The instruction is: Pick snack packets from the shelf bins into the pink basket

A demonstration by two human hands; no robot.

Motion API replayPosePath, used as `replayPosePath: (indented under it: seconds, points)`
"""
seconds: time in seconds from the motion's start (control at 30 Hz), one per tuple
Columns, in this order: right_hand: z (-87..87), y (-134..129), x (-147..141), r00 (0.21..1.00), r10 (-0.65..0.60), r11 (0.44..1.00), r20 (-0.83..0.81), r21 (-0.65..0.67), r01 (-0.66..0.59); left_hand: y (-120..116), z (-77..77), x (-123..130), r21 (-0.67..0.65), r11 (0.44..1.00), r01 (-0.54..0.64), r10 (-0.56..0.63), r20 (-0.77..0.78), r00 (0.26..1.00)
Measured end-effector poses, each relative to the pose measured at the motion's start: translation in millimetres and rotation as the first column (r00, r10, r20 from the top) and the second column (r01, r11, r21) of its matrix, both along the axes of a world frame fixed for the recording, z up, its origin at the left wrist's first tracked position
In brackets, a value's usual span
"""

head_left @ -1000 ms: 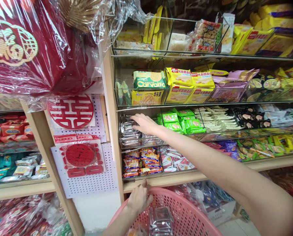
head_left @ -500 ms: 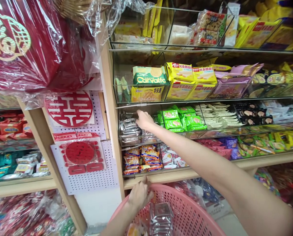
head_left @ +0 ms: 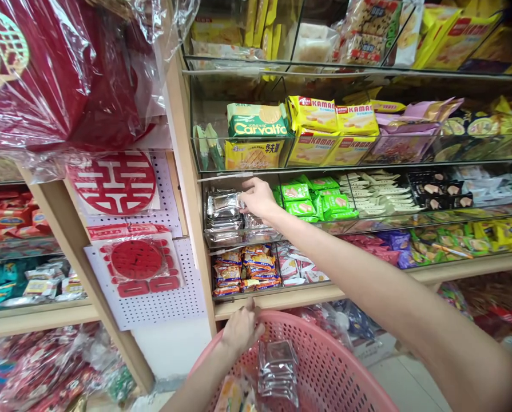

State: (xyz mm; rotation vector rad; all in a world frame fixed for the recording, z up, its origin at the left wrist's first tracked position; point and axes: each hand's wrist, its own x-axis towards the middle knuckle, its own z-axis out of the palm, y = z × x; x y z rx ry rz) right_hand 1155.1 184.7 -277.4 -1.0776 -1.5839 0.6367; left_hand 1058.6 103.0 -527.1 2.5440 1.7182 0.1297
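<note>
My right hand [head_left: 258,197] reaches into the left end of a shelf bin. Its fingers are bent and pinch the edge of a silver-wrapped snack packet [head_left: 223,203] on top of a stack of similar ones. The fingertips are partly hidden behind the hand. Lower down, my left hand [head_left: 241,329] grips the rim of a pink plastic basket [head_left: 333,349], with one finger pointing up. Inside the basket lie a stack of silver-wrapped packets [head_left: 278,372] and some yellowish packs [head_left: 234,395].
Green snack packs [head_left: 298,200] lie right of my right hand, and orange-and-blue packs [head_left: 227,274] fill the bin below. Clear bin fronts and a wooden post [head_left: 187,143] border the shelves. Red wrapped goods [head_left: 67,74] hang at upper left.
The view has shifted slightly, with the shelves a little higher in the picture. My right hand has turned a little at the silver packets, and the top one now sits tilted. My left hand stays on the basket.
</note>
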Motion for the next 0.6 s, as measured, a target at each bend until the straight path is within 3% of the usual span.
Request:
replayPosePath:
  seconds: [0.13, 0.23, 0.3, 0.37, 0.43, 0.5, 0.6]
  points:
    - [-13.1, -43.2, 40.3, 0.96, 0.085, 0.993, -0.268, -0.054, -0.103, 1.4, -1.5, -1.2, -0.007, 1.0, 0.004, -0.004, -0.002, 1.0]
    - [-46.7, -80.7, 80.0, 0.937, 0.105, 0.983, -0.333, -0.111, -0.149, 3.3, -4.2, -1.9, -0.015, 1.0, 0.006, -0.007, -0.003, 1.0]
    - [-83.9, -101.4, 102.4, 0.94, 0.108, 0.961, -0.323, -0.209, -0.182, 4.1, -5.6, -1.9, -0.014, 1.0, 0.009, -0.009, -0.002, 1.0]
    - [-129.6, -115.4, 118.2, 0.939, 0.115, 0.9, -0.324, -0.365, -0.237, 4.2, -6.4, -1.5, -0.009, 1.0, 0.014, -0.014, 0.001, 1.0]
    - [-177.1, -122.0, 126.8, 0.942, 0.07, 0.844, -0.327, -0.485, -0.231, 3.8, -6.6, -0.9, -0.005, 1.0, 0.021, -0.021, 0.003, 1.0]
    - [-218.9, -122.4, 129.2, 0.951, 0.022, 0.82, -0.309, -0.538, -0.194, 3.0, -6.3, -0.2, 0.0, 1.0, 0.024, -0.024, 0.002, 1.0]
    - [-260.4, -117.3, 124.1, 0.957, 0.006, 0.805, -0.29, -0.567, -0.177, 2.1, -6.1, 0.0, 0.007, 1.0, 0.021, -0.021, -0.001, 1.0]
